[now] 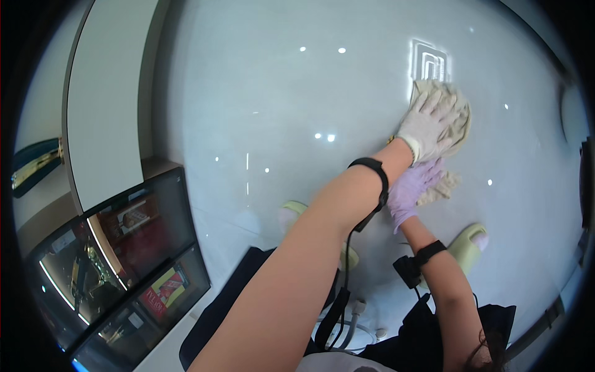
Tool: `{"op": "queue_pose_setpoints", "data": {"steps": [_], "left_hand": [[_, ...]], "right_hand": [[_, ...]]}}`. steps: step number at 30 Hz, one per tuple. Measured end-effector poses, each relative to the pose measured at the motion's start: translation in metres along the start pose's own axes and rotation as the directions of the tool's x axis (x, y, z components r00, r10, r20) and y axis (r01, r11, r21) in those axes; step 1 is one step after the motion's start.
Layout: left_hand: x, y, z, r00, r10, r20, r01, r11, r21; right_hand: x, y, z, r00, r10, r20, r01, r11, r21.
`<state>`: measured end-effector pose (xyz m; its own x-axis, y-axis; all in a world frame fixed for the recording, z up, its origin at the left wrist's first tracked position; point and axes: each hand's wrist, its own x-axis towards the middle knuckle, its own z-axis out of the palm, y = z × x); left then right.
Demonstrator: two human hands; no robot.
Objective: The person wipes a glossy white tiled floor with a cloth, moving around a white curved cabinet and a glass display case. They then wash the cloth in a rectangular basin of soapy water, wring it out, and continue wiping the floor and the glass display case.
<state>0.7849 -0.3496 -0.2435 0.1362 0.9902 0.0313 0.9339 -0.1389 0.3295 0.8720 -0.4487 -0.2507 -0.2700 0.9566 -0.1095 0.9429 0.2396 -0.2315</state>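
My left hand (430, 123), in a whitish translucent glove, lies flat with spread fingers on a crumpled beige cloth (460, 132). The cloth rests on the glossy pale grey floor (279, 93). Just below my left wrist is my right hand (411, 190), in a lavender glove, its fingers against the lower part of the cloth. My left wrist and palm partly cover it, so whether its fingers grip the cloth cannot be told. Black straps with cables circle both forearms.
A cabinet with dark glass doors (186, 204) and a pale panel (109, 93) stands at the left, with boxes inside. Light green slippers (465, 249) are on my feet. A grey hose (353, 325) lies at the bottom. Dark-edged objects line the far right. Lights reflect off the floor.
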Motion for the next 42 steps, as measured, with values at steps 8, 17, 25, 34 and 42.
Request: {"op": "queue_pose_setpoints", "data": {"steps": [8,17,25,34,42], "left_hand": [[-0.085,-0.252,-0.081,0.799,-0.579,-0.162,0.592,0.805,0.044],[-0.266,-0.23,-0.063,0.072,-0.971,-0.228,0.994,0.089,-0.065],[-0.225,-0.067,-0.021,0.116,-0.992,0.057,0.991,0.112,-0.079],[-0.242,0.07,0.014,0.52,-0.839,0.162,0.854,0.501,-0.142],[-0.284,-0.093,-0.041,0.85,-0.515,-0.11,0.519,0.855,0.007]], "right_hand": [[0.083,-0.201,0.032,0.823,-0.568,0.006,0.554,0.804,0.218],[0.055,-0.245,0.038,0.158,-0.967,0.202,0.9,0.225,0.374],[0.022,-0.082,-0.01,0.148,-0.942,0.3,0.92,0.242,0.307],[-0.135,0.053,0.005,0.713,-0.642,0.283,0.664,0.747,0.022],[-0.176,-0.136,0.077,0.938,-0.332,0.096,0.332,0.943,0.02]]}}
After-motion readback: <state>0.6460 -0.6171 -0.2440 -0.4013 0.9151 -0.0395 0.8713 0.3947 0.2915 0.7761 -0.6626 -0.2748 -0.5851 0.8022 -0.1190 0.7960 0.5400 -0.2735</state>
